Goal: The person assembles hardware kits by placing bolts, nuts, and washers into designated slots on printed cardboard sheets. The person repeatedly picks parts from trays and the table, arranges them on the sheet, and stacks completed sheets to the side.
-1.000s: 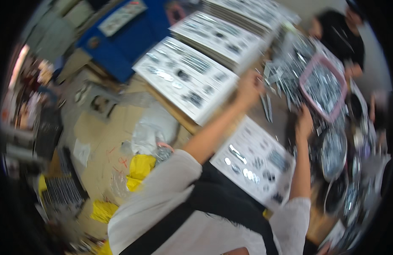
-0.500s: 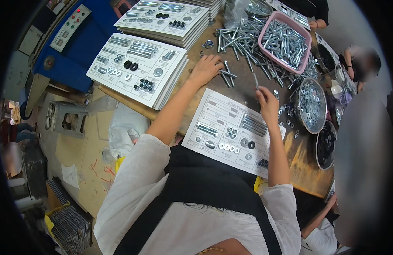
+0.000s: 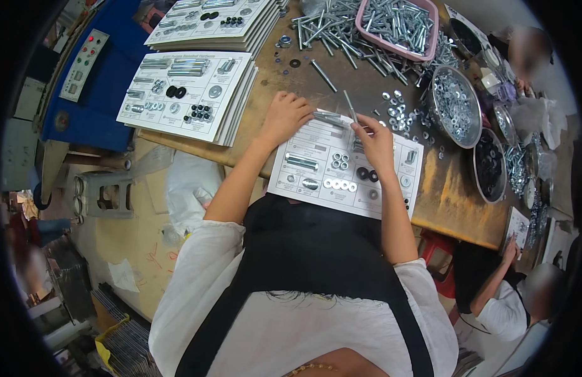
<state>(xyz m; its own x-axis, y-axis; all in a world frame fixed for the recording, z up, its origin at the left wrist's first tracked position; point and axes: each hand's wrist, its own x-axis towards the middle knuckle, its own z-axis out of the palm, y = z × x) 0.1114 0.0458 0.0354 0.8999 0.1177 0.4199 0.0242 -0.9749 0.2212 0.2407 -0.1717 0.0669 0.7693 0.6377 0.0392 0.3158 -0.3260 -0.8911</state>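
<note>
My left hand [image 3: 288, 118] is closed, with a few long silver bolts [image 3: 328, 118] jutting from its fingertips over the top edge of a white printed card [image 3: 321, 171]. My right hand [image 3: 374, 143] pinches another long bolt [image 3: 350, 105], tilted upright, just right of them. Mounted on the card are large bolts [image 3: 301, 162], nuts [image 3: 340, 161], pale round washers [image 3: 340, 185] and black rings [image 3: 366, 174]. My right hand and forearm hide part of the card. A single bolt [image 3: 323, 76] lies on the table beyond my hands.
A pink basket [image 3: 360, 28] of bolts stands at the back beside a loose bolt pile [image 3: 332, 31]. To the right are metal bowls of washers [image 3: 454, 107] and black parts [image 3: 489, 166]. Stacked filled cards [image 3: 187, 94] sit left. A co-worker [image 3: 511, 301] sits at the lower right.
My left hand has brought bolts from the tabletop to the card's upper edge. The right hand has come left and nearer with its bolt. The view has shifted, and the card now lies straighter.
</note>
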